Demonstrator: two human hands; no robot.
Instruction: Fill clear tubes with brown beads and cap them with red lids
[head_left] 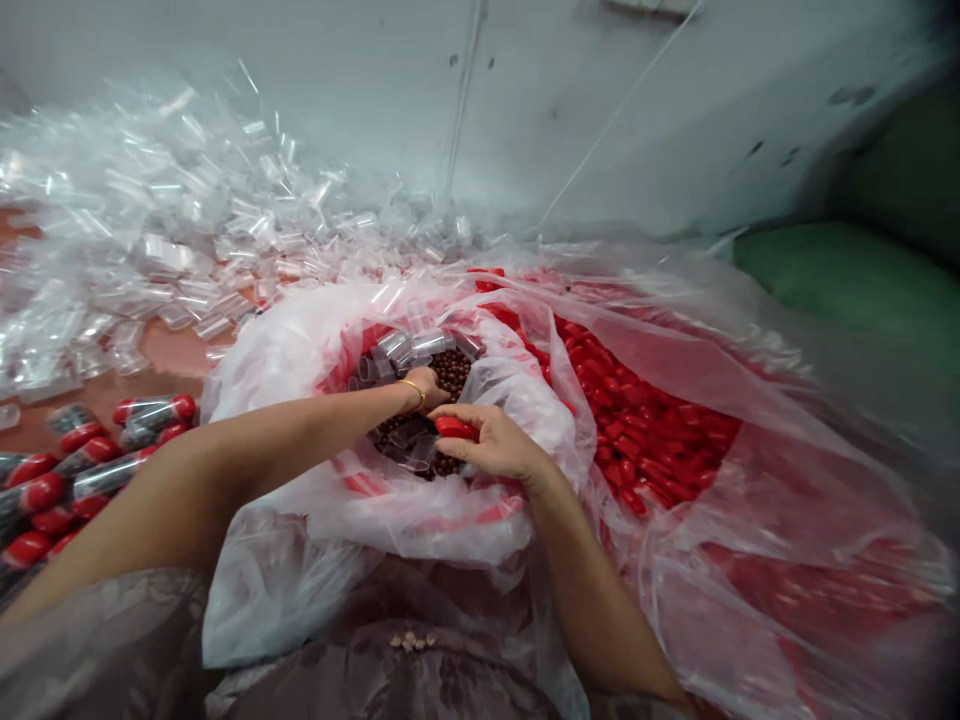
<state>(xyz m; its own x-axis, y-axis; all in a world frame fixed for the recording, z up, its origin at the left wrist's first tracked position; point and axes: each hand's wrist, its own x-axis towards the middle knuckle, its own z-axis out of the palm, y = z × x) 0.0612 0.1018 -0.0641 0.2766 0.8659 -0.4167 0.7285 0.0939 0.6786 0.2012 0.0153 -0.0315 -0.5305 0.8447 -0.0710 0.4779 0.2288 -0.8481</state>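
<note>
A plastic-lined sack (277, 350) stands open before me, with small brown balls (452, 374) and clear plastic tubes (429, 343) inside. Reaching into it, my left hand (425, 388), below a gold bangle, has its fingers bent down at the balls; the fingertips are hidden, so whatever they hold cannot be made out. Just right of it and nearer to me, my right hand (491, 440) grips a red cap (456, 428) between thumb and fingers, above the sack's contents.
Clear tubes (172, 255) lie heaped at the left and back. Red-ended capsules (90, 470) are piled at the left. Many red caps (637, 430) fill a clear bag at the right. A pale wall (360, 90) rises behind; something green (840, 290) is at the far right.
</note>
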